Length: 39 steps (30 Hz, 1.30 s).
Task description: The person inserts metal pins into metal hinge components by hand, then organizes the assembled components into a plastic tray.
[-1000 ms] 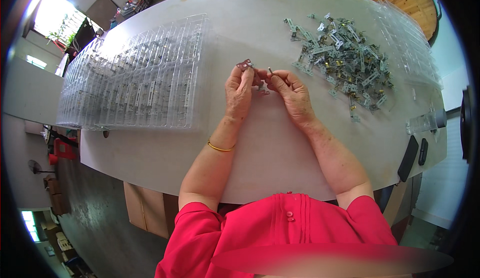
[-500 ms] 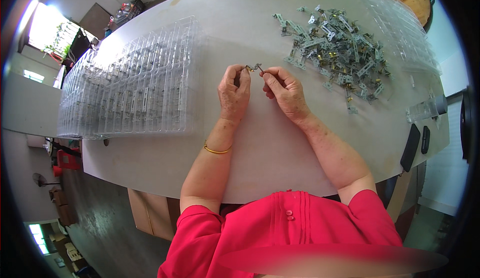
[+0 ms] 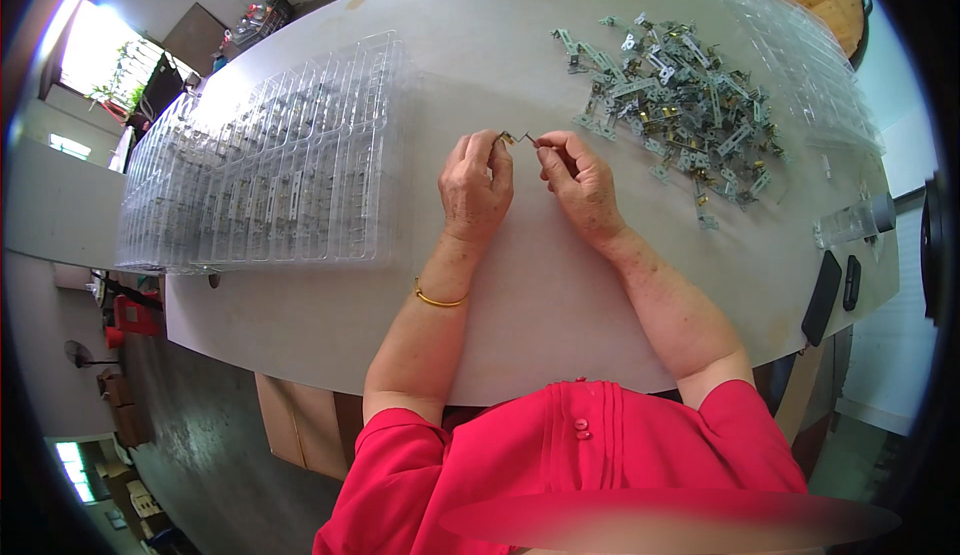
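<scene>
Over the middle of the table my left hand (image 3: 476,185) and my right hand (image 3: 584,185) face each other, fingertips a short way apart. Between them is a small metal bracket part (image 3: 512,139) with a brass-coloured bit, pinched at its left end by my left thumb and fingers. My right thumb and forefinger are closed on the thin dark end at its right. Whether that end is one piece with the rest is too small to tell. A loose heap of similar grey metal brackets (image 3: 680,105), some with brass-coloured parts, lies beyond my right hand.
Stacked clear plastic trays (image 3: 290,175) with brackets in their compartments stand on the left. More clear trays (image 3: 815,75) lie at the far right. Along the right edge are a clear jar (image 3: 845,223), a black phone-like slab (image 3: 821,297) and a smaller black object (image 3: 851,282).
My left hand has moved slightly right and turned a little. My right hand has shifted slightly right. The small metal part between them has tilted.
</scene>
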Available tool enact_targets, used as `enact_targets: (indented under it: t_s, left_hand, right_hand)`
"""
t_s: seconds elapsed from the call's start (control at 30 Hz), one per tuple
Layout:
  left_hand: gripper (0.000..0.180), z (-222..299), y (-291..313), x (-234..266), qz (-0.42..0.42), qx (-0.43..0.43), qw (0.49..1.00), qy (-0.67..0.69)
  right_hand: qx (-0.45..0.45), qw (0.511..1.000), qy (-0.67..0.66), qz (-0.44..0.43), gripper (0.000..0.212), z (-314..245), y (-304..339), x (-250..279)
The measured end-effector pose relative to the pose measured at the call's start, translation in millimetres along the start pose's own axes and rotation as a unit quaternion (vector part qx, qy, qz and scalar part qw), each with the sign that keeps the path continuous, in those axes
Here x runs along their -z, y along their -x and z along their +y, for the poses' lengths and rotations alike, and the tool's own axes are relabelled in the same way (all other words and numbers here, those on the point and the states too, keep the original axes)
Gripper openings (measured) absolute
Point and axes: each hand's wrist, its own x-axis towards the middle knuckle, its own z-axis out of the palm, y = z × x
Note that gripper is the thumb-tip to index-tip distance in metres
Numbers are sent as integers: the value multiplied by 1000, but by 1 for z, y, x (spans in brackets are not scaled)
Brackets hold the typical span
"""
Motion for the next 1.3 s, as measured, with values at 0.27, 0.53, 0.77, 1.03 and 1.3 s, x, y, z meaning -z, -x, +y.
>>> enact_targets:
  t_s: [0.27, 0.53, 0.77, 1.03, 1.3]
  left_hand:
    - [7, 3, -1, 1, -25, -68, 995, -63]
    - [10, 7, 0, 2, -49, -106, 991, -70]
    - [9, 14, -1, 4, -88, -144, 984, -47]
    - [10, -4, 2, 1, -53, 285, 928, 233]
    - [10, -6, 2, 0, -68, 290, 934, 198]
  right_hand:
    - [-38, 998, -35, -32, 20, -6, 0, 4]
    - [-60, 997, -43, -15, 13, 0, -4, 4]
    - [35, 996, -6, 85, 11, 16, -7, 2]
    - [-76, 990, -106, 54, 12, -6, -5, 3]
    - [-24, 1000, 18, 0, 14, 2, -4, 4]
